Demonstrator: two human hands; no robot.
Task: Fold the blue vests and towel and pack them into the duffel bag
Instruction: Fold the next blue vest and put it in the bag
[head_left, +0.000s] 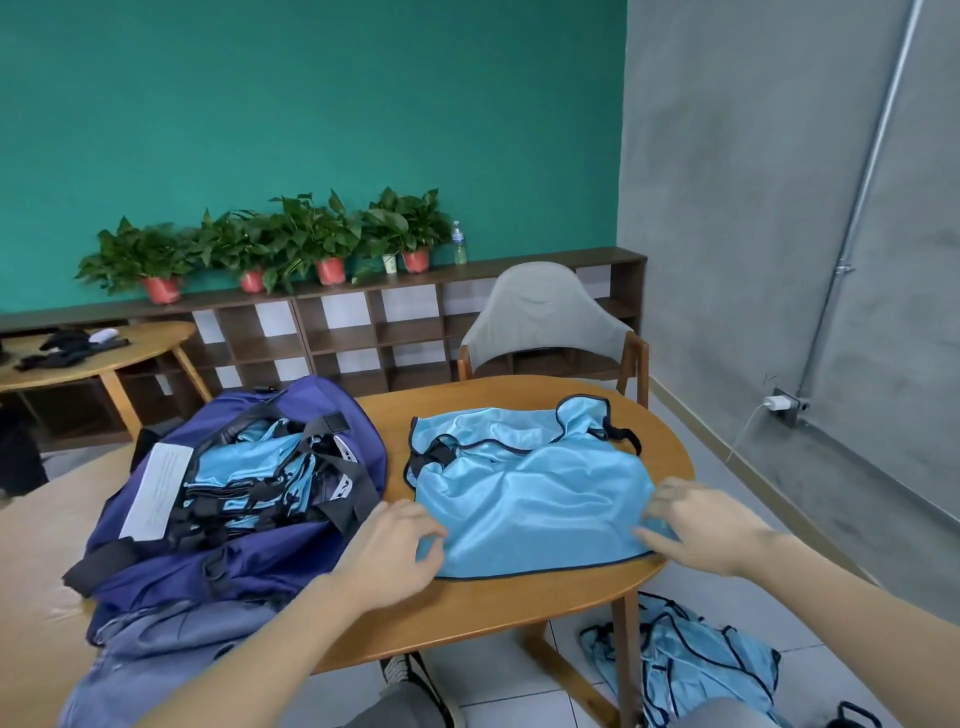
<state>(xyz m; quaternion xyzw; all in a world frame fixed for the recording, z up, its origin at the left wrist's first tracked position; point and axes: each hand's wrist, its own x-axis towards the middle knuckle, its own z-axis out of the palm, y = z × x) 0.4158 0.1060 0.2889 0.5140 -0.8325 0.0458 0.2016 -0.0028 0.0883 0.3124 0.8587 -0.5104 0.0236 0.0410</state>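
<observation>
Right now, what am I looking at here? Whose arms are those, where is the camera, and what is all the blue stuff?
There is no machine here: a person wears one camera on the head, looking forward and down, so the arms reaching in from the bottom are that person's own. The left hand and right hand rest on the near corners of a light blue vest spread on the wooden table. Whether the fingers pinch the cloth or only press it, I cannot tell. Beside it, to the left, stands an open purple duffel bag with folded blue vests already inside. More vests lie in a heap on the floor by the table's right leg. Behind are a chair and a shelf with potted plants.
</observation>
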